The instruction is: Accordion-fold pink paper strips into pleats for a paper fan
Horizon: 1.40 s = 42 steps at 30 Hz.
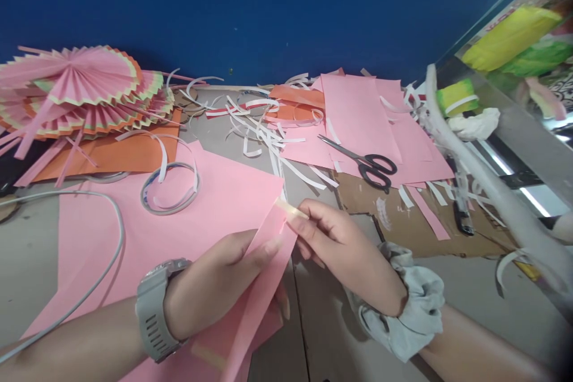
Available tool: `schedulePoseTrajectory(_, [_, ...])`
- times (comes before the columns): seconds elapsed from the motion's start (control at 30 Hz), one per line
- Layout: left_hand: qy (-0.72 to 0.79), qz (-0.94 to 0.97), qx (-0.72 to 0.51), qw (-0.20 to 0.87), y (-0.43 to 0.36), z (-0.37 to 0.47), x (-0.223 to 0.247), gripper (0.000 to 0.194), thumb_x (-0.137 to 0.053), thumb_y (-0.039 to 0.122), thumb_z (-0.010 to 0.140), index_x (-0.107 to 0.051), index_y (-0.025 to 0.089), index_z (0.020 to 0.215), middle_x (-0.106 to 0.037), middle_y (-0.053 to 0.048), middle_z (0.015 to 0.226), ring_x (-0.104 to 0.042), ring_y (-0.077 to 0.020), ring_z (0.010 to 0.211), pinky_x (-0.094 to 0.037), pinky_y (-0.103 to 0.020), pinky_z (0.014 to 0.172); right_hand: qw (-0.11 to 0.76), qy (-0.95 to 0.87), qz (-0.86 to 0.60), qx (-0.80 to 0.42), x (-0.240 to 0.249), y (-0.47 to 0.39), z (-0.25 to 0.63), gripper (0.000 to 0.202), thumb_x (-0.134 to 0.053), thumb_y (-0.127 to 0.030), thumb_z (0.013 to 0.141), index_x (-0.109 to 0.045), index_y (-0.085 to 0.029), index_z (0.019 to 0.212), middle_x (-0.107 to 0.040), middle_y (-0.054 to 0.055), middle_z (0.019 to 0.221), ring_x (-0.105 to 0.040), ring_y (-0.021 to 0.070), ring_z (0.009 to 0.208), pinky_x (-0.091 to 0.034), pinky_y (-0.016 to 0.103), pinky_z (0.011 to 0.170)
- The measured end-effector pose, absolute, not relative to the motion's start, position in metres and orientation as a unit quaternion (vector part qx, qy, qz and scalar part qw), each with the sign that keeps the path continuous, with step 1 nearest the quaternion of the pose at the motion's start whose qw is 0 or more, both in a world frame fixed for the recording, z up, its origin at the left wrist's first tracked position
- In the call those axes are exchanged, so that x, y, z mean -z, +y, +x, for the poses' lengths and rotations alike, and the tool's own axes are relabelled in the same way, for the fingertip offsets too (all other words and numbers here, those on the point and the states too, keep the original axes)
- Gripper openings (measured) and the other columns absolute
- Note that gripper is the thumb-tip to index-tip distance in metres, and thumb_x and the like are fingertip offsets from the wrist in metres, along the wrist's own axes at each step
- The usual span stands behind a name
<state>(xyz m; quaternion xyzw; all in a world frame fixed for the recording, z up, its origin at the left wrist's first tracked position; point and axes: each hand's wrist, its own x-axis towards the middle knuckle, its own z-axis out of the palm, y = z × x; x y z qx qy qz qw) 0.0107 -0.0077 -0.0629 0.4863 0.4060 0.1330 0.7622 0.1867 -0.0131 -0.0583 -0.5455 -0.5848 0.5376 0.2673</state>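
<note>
My left hand (pixel 219 280) is closed around a folded pink paper strip (pixel 262 286), its thumb pressed flat on top. At the upper end of that strip, my right hand (pixel 333 239) pinches a narrow pale yellow strip (pixel 286 208) between thumb and finger. The pale piece lies across the paper's end; I cannot tell if it is tape. Beneath my left hand spreads a large pink sheet (pixel 219 191). On it rests a thin ring-shaped roll (pixel 144 200), apparently tape. Black-handled scissors (pixel 362 161) lie slightly open beyond my right hand.
Pleated paper fans (pixel 98 74) are piled at the left on an orange sheet (pixel 116 152). Pink sheets (pixel 358 113) and white paper scraps (pixel 264 131) lie at the back. A cutter (pixel 461 212) rests on cardboard (pixel 403 227). A grey cable (pixel 120 227) curves across the left.
</note>
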Motion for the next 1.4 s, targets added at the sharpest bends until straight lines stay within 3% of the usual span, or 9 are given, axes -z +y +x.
schedulePoseTrajectory(0.43, [0.4,0.475,-0.126,0.773,-0.013,0.01,0.067,0.044,-0.038,0.044,0.089,-0.055,0.014,0.063,-0.059,-0.001,0.048,-0.057,-0.0113,0.041,-0.046,-0.02,0.043,0.249,-0.65,-0.505,-0.511,0.059,-0.02,0.189,0.026,-0.047,-0.034,0.088,-0.041,-0.02,0.067,-0.045,-0.007,0.055,-0.042,0.0071,0.051,-0.03,0.021,0.048])
schedulePoseTrajectory(0.73, [0.42,0.527,-0.134,0.727,-0.013,0.011,0.061,0.046,-0.034,0.045,0.09,-0.054,0.015,0.062,-0.059,0.001,0.048,-0.058,-0.0107,0.043,-0.046,-0.019,0.045,0.261,-0.638,-0.515,-0.51,0.056,-0.017,0.189,0.034,-0.039,-0.031,0.092,-0.04,-0.019,0.061,-0.045,-0.008,0.052,-0.043,0.0053,0.05,-0.033,0.018,0.052])
schedulePoseTrajectory(0.93, [0.4,0.583,-0.169,0.686,-0.009,0.01,0.061,0.039,-0.034,0.037,0.092,-0.061,0.015,0.075,-0.065,-0.002,0.072,-0.062,-0.0116,0.064,-0.049,-0.021,0.062,0.24,-0.694,-0.489,-0.471,0.058,-0.019,0.186,0.032,-0.038,-0.03,0.093,-0.039,-0.019,0.063,-0.041,-0.008,0.052,-0.04,0.0055,0.049,-0.031,0.019,0.051])
schedulePoseTrajectory(1.1, [0.424,0.613,-0.192,0.638,-0.012,0.008,0.06,0.036,-0.034,0.034,0.093,-0.058,0.016,0.074,-0.063,0.0,0.07,-0.058,-0.0103,0.066,-0.046,-0.021,0.066,0.241,-0.698,-0.489,-0.465,0.058,-0.022,0.184,0.025,-0.039,-0.03,0.092,-0.039,-0.02,0.069,-0.034,-0.008,0.055,-0.031,0.0063,0.048,-0.026,0.019,0.045])
schedulePoseTrajectory(1.4, [0.406,0.626,-0.205,0.633,-0.01,0.009,0.057,0.035,-0.033,0.028,0.094,-0.058,0.018,0.072,-0.063,0.004,0.064,-0.058,-0.0072,0.06,-0.045,-0.016,0.061,0.233,-0.654,-0.461,-0.553,0.053,-0.018,0.184,0.025,-0.034,-0.023,0.094,-0.038,-0.02,0.07,-0.043,-0.007,0.059,-0.041,0.0063,0.055,-0.033,0.019,0.054])
